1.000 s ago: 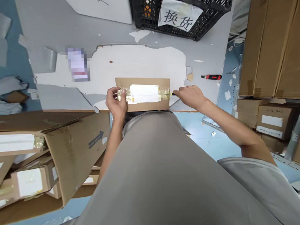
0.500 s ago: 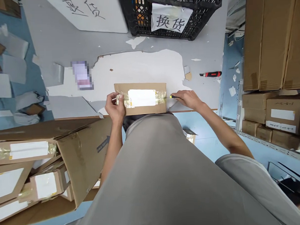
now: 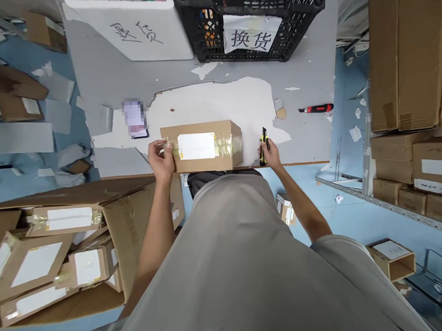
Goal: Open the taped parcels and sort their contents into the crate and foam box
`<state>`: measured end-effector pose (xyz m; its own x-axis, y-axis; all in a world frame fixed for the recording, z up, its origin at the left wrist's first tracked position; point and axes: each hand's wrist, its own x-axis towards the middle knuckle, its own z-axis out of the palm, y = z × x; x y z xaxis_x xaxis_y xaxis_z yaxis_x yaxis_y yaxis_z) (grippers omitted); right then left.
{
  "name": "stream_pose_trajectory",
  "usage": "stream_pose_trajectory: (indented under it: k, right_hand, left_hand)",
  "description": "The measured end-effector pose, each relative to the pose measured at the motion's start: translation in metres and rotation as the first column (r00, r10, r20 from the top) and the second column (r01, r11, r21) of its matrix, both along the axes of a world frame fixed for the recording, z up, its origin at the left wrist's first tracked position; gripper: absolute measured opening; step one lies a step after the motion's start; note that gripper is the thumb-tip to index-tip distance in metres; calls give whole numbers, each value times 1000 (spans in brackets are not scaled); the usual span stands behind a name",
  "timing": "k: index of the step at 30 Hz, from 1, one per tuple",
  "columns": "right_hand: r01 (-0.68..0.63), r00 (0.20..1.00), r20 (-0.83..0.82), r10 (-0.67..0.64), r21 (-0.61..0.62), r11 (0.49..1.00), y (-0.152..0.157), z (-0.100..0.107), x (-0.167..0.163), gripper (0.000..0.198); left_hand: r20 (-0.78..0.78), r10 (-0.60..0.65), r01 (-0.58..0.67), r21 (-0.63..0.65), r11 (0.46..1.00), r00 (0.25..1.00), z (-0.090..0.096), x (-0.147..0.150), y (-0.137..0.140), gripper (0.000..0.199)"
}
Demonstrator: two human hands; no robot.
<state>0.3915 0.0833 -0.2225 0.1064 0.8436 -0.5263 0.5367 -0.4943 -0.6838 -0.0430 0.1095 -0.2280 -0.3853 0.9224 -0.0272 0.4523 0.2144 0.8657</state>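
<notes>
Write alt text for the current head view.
A person's left hand holds one end of a taped, labelled cardboard box at a table edge; the right hand holds a yellow-and-black utility knife beyond the other end. A red-and-black knife lies farther right, a black crate stands behind, and an open carton of parcels sits left.

The upper picture edge truncated the black crate (image 3: pixel 251 10) and the white bin (image 3: pixel 138 35); the left edge truncated the open carton (image 3: pixel 127 238). Pixelation obscured most of the phone (image 3: pixel 134 115). The left hand (image 3: pixel 162 160) hid part of the parcel (image 3: pixel 196 146). The right hand (image 3: pixel 271 153) hid part of the cutter (image 3: pixel 263 146).
</notes>
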Motion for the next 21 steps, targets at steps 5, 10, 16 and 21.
stream_pose_trajectory:
  k: [5,10,16,21]
  right_hand:
    - [149,942,-289,-173,-104,983,14,-13,-64,42]
    - [180,958,-247,-147,118,977,23,5,-86,43]
    - [70,991,74,-109,405,911,31,77,-31,59]
    - [-177,897,442,-7,372,911,41,121,-10,52]
  left_hand:
    - [35,85,-82,-66,994,996,-11,-21,3,59]
    - [-40,136,-140,-111,984,990,-10,-19,2,39]
    - [49,40,-25,-266,964,998,-24,54,12,26]
    - [244,-288,363,-372,854,926,-45,125,20,37]
